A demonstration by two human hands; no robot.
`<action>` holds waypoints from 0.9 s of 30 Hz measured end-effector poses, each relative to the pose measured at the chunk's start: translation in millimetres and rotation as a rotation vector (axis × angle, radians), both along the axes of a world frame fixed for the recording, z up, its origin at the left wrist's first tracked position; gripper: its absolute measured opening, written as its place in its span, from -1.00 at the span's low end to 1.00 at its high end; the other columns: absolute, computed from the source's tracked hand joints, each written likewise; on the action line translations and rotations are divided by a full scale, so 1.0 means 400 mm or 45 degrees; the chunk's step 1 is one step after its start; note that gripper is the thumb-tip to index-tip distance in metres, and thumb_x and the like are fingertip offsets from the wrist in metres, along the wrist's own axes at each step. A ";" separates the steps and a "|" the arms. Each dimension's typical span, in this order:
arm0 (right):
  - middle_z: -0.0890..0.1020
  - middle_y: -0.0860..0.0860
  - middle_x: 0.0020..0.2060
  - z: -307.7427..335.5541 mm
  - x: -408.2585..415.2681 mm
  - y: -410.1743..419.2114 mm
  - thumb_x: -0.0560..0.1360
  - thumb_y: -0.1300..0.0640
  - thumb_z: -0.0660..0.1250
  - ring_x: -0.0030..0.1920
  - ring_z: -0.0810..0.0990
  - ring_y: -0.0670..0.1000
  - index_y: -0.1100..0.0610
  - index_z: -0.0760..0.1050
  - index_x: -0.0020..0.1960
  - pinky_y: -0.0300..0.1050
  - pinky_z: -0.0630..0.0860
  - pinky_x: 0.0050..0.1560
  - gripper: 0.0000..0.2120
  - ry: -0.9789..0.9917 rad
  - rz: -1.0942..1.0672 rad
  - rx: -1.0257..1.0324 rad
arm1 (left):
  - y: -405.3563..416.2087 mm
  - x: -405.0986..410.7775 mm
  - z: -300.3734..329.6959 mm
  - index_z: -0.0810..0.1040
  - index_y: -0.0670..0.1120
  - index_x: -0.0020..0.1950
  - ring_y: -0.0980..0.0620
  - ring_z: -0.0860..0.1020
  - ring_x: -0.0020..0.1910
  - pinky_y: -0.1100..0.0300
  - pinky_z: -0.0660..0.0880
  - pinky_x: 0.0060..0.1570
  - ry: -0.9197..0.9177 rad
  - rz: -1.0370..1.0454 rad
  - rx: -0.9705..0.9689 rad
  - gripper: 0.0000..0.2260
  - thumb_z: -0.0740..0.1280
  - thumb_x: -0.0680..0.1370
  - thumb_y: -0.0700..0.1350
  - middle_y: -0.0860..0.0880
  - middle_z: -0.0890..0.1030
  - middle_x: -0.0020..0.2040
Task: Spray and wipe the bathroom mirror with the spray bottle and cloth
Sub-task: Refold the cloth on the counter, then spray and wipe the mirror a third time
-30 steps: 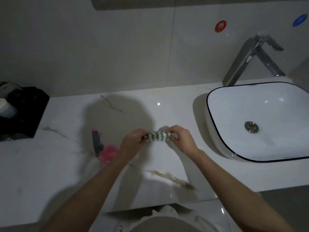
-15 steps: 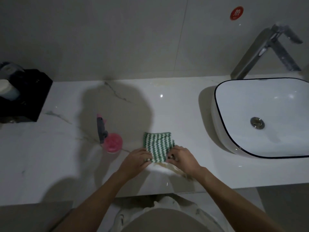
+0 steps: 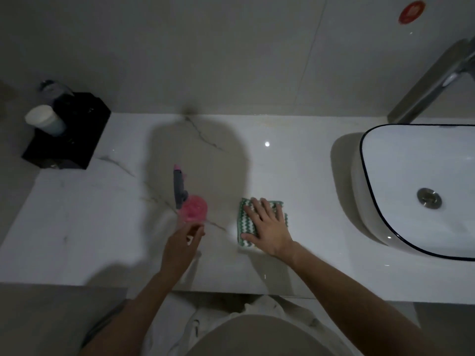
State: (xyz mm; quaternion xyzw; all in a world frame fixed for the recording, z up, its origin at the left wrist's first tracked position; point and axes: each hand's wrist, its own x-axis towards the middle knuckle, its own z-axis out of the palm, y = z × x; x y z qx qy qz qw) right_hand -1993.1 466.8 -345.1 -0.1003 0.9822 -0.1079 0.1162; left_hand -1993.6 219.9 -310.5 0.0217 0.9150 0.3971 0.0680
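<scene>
A folded green-and-white zigzag cloth (image 3: 243, 222) lies flat on the white marble counter (image 3: 102, 227). My right hand (image 3: 267, 224) rests on top of it with straight, spread fingers. A pink spray bottle with a grey trigger head (image 3: 191, 204) stands to the left of the cloth. My left hand (image 3: 183, 246) hovers just in front of the bottle, blurred, fingers loosely curved and holding nothing. The mirror is out of view.
A white basin with a dark rim (image 3: 421, 191) stands on the counter at right, a chrome tap (image 3: 431, 80) behind it. A black tray (image 3: 66, 134) holding a white cup (image 3: 46, 123) stands at far left. The tiled wall (image 3: 205, 52) rises behind the counter.
The cloth was folded in the air, then laid on the counter. My left hand has left the cloth and moved toward the spray bottle; my right hand now lies flat on the cloth.
</scene>
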 end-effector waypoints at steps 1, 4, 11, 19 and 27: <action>0.34 0.12 0.43 -0.011 0.004 0.003 0.46 -0.45 -0.19 0.42 0.30 0.23 0.06 0.30 0.46 0.33 0.05 0.35 -0.17 -0.004 -0.013 0.001 | -0.011 0.005 0.003 0.53 0.00 -0.03 0.12 0.58 -0.24 0.39 0.43 -0.27 -0.029 0.024 0.002 -0.95 0.30 0.55 -0.14 0.07 0.63 -0.20; 0.29 0.10 0.46 -0.036 0.019 0.011 0.45 -0.48 -0.18 0.45 0.25 0.19 0.03 0.22 0.50 0.25 -0.07 0.45 -0.17 -0.026 -0.039 -0.028 | -0.029 0.017 0.008 0.54 -0.03 -0.05 0.13 0.59 -0.22 0.36 0.48 -0.27 -0.070 0.061 0.047 -0.96 0.29 0.56 -0.14 0.06 0.63 -0.18; 0.45 0.06 0.36 -0.062 0.062 -0.008 0.55 -0.34 -0.05 0.38 0.38 0.09 0.05 0.39 0.40 0.14 0.17 0.39 -0.35 0.151 -0.140 -0.180 | -0.043 0.033 0.018 0.55 -0.04 -0.06 0.21 0.56 -0.17 0.41 0.43 -0.24 -0.045 0.101 0.005 -0.95 0.29 0.56 -0.13 0.11 0.62 -0.21; 0.63 0.06 0.14 -0.071 0.067 -0.010 0.60 -0.13 0.00 0.17 0.58 0.12 0.12 0.60 0.17 -0.05 0.10 0.37 -0.51 0.238 -0.130 -0.418 | -0.077 -0.003 0.042 0.56 -0.05 0.06 0.07 0.57 -0.15 0.32 0.42 -0.17 -0.017 0.165 -0.072 -0.89 0.30 0.56 -0.11 0.02 0.62 -0.11; 0.63 0.02 -0.19 0.077 0.026 -0.021 0.57 0.14 0.27 -0.19 0.57 0.03 0.08 0.58 0.02 -0.25 0.46 -0.20 -0.89 0.032 -1.121 -1.475 | -0.063 -0.091 0.075 0.39 -0.08 0.24 0.18 0.52 0.02 0.34 0.46 -0.01 0.044 0.191 0.176 -0.58 0.44 0.44 -0.10 0.14 0.53 0.14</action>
